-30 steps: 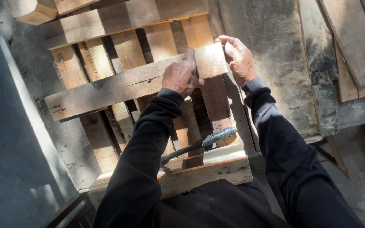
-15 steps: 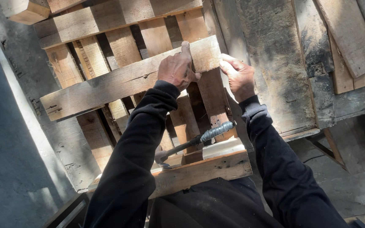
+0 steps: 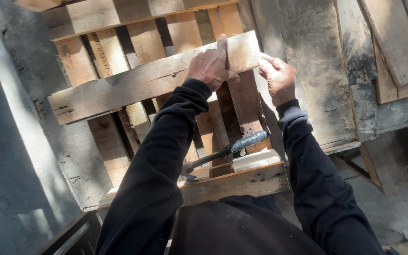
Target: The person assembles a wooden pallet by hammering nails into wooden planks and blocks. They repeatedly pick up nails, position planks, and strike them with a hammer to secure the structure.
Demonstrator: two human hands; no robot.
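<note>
A: Hands?
B: Both on the loose plank, near its right end. Left hand sits on the plank's face, fingers curled over the lower edge, one finger pointing up across the board. Closed on it.
A: Right?
B: Right hand at the plank's very end, fingers wrapped round the end grain, thumb on top. Also closed on it.
A: Where's the plank?
B: Lying slantwise across the pallet, left end lower, right end raised under the hands. It crosses the pallet's upright slats.
A: Anything else?
B: Hammer with a wrapped grip resting on the lower rail, below both hands, between the sleeves. Neither hand touches it.
</note>
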